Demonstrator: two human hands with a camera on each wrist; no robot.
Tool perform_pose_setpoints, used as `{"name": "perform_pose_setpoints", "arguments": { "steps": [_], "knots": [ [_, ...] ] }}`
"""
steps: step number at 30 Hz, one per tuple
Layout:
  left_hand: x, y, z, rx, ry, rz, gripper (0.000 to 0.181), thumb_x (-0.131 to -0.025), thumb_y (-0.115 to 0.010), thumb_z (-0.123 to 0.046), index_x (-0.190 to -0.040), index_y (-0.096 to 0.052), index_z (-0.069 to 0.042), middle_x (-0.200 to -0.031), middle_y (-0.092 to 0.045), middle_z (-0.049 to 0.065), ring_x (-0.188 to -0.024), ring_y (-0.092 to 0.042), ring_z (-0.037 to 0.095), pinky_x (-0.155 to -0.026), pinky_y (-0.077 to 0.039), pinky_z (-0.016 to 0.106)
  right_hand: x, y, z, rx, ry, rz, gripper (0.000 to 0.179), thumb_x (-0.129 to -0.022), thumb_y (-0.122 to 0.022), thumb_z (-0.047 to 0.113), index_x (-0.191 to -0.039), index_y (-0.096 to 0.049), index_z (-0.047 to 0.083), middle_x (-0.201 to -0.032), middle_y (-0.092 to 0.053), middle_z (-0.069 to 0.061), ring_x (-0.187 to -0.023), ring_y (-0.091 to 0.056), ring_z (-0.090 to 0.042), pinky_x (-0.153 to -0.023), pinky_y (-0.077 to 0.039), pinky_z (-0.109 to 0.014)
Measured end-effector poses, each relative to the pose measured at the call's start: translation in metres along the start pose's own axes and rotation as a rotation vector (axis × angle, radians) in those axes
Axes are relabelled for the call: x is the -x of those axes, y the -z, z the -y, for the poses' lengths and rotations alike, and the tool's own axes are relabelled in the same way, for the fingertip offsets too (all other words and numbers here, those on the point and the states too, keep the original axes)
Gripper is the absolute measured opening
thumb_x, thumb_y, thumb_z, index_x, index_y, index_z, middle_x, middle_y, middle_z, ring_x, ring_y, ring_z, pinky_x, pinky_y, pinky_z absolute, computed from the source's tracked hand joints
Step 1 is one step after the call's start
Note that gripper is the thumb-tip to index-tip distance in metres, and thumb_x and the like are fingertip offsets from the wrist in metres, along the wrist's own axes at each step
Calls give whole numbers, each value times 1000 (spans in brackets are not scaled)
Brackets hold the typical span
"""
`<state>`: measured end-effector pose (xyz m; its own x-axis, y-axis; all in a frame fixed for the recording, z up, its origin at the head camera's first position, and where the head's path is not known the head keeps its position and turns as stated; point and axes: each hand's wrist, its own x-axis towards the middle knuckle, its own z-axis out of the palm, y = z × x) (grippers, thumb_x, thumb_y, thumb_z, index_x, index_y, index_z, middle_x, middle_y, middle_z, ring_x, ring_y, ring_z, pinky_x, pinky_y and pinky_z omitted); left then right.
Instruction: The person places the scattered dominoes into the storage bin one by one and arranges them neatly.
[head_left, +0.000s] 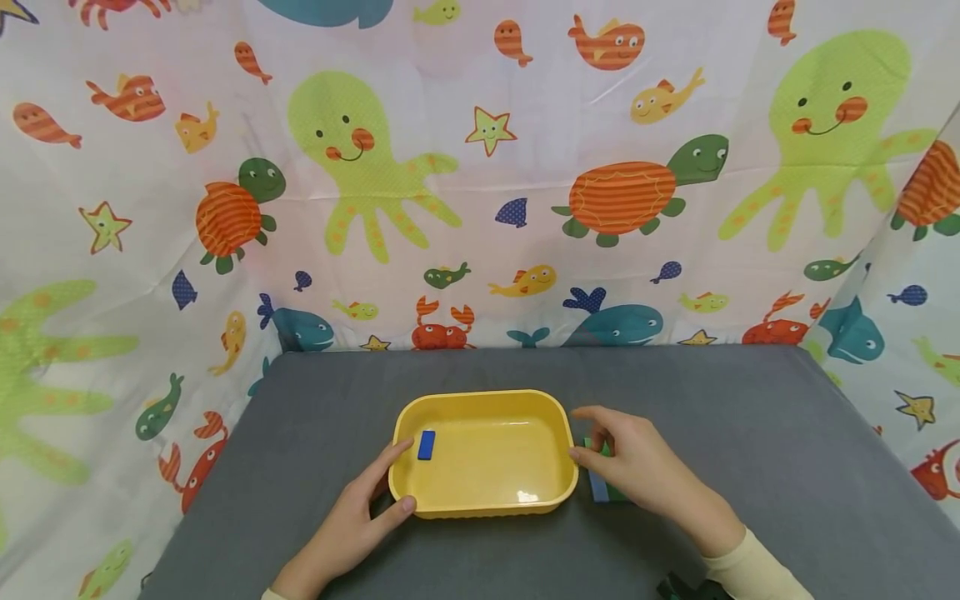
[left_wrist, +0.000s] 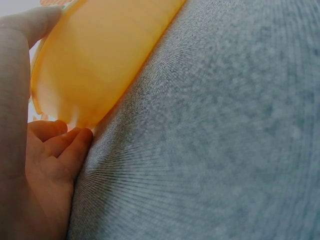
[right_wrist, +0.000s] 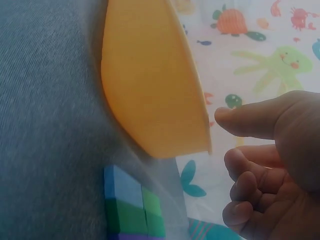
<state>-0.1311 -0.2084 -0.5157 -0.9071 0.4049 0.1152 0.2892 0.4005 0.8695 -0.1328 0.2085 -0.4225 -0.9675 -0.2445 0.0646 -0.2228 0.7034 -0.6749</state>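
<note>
A shallow yellow tub with rounded corners sits on the table, a small flat blue block lying inside near its left end. My left hand holds the tub's left end, thumb at the front corner and index finger over the rim. From the left wrist view, the left fingers bend against the tub's lower side. Just off the right rim, my right hand hovers with loosely bent fingers and nothing in them. Below it lies a group of blocks, blue, green and purple, partly hidden by that hand in the head view.
Dark grey cloth covers the table. A white curtain printed with sea animals hangs behind and at both sides. Near the right sleeve, a black object shows at the bottom edge.
</note>
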Motion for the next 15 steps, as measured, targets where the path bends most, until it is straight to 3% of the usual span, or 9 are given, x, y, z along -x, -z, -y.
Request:
{"name": "perform_pose_setpoints", "arguments": {
  "steps": [15],
  "knots": [
    [0,-1,1,-13,2,-5,71,-108,-73,-26,-171,-39,-24,-176,-36,2,-159,-37,30,-114,-36,17,7,3,-17,30,11,-20,48,-98,-86,25,-137,-70,3,-83,-61,7,-70,-55,-12,-57,-49,-27]
  ]
}}
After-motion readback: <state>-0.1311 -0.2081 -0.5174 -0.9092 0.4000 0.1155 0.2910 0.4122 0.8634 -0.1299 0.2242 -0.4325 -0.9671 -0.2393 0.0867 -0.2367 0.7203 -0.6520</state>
